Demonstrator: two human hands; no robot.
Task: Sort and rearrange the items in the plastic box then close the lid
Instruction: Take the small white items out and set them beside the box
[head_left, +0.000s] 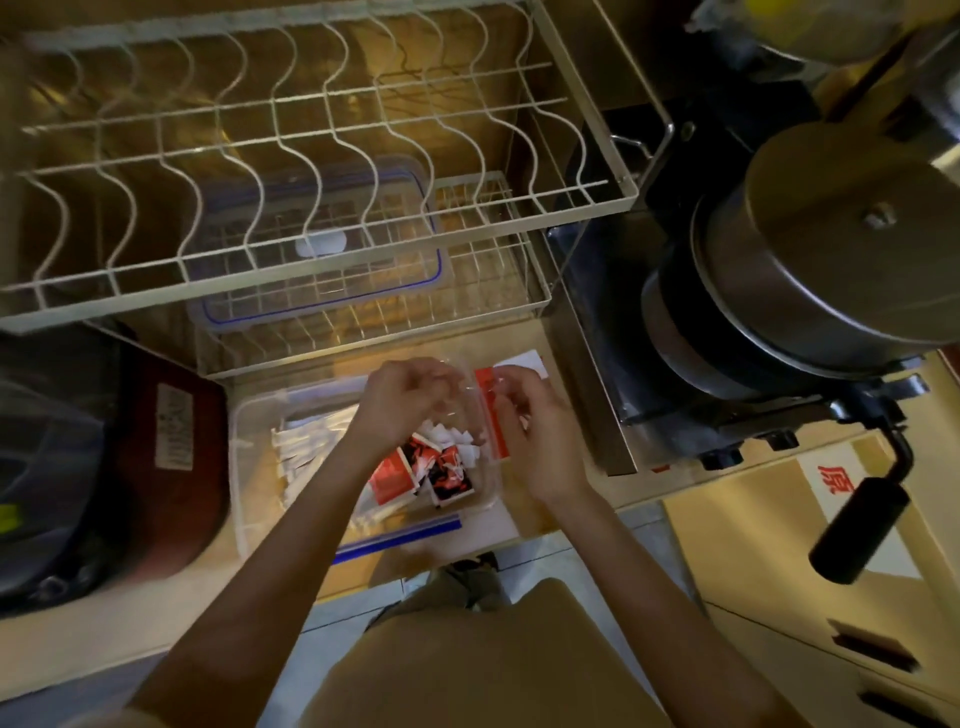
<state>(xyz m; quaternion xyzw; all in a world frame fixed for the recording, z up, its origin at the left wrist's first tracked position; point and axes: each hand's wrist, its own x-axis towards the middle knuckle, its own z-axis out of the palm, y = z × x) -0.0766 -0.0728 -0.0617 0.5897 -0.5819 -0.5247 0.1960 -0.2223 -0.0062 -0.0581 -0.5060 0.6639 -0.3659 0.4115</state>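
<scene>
Both hands hover over the plastic box on the table. The left hand and right hand pinch a small clear container; red sachets lie below them.

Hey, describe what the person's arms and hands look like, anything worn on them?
Both forearms are bare as far as the frame shows; no sleeves, gloves, watch or bracelets are visible. The left hand and right hand show no rings that can be made out, though the picture is slightly blurred.
</scene>
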